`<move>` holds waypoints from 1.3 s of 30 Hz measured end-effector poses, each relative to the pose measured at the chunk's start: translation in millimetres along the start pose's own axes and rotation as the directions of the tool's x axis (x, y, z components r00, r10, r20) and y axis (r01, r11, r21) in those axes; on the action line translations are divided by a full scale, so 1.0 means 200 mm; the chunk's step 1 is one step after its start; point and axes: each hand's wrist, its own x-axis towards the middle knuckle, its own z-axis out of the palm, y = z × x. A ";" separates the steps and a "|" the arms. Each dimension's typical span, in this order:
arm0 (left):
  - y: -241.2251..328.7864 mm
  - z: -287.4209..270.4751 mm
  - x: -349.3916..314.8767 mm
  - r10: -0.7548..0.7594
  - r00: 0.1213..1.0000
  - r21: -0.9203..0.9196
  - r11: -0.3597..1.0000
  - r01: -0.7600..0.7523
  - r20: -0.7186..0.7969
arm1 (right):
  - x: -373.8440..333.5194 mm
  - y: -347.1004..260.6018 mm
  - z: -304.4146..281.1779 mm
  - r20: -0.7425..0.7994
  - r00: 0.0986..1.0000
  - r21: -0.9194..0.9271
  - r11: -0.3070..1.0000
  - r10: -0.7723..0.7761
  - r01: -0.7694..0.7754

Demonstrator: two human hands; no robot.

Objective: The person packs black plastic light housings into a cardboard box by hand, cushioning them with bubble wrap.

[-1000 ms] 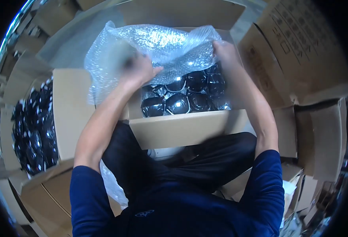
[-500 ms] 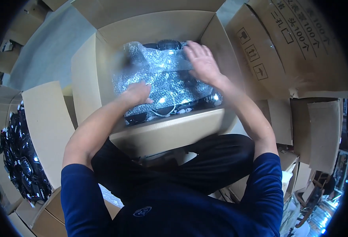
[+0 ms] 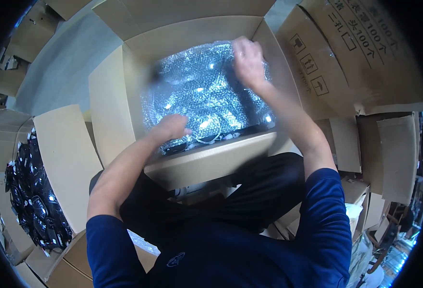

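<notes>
A sheet of clear bubble wrap [image 3: 197,81] lies spread over dark, shiny parts in an open cardboard box [image 3: 192,168] in front of me. Along the near edge, black parts [image 3: 242,130] with small white bits show from under the sheet, and a thin pale loop of cord [image 3: 216,132] lies there. My right hand [image 3: 249,62] is at the sheet's far right corner, fingers bent and closed on its edge. Over the near left part of the sheet is my left hand [image 3: 172,128], its fingers curled; what they hold, if anything, is hidden.
To the left stands an open carton [image 3: 60,158] full of black glossy parts [image 3: 36,197]. A large printed carton [image 3: 365,62] stands at the right, with more open boxes [image 3: 396,158] nearer. My legs are crossed before the box.
The bubble wrap, folded back before with dark parts bare at the far side, now reaches the far side. My right hand moved farther away and went from spread to bent fingers.
</notes>
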 end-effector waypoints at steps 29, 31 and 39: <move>-1.81 -0.36 -2.50 -0.799 -0.368 -0.533 -0.072 0.843 -0.475 | -0.32 -0.10 0.03 0.746 0.658 0.299 0.935 -0.105 -0.190; -1.99 -0.25 -2.72 -0.805 -0.422 -0.478 -0.199 0.855 -0.418 | -0.31 -0.13 0.04 0.747 0.657 0.294 0.938 -0.106 -0.183; -2.48 -0.01 -2.92 -0.868 -0.096 -0.198 0.003 0.980 -0.486 | -0.33 -0.09 0.18 0.786 0.618 0.138 0.980 -0.021 -0.142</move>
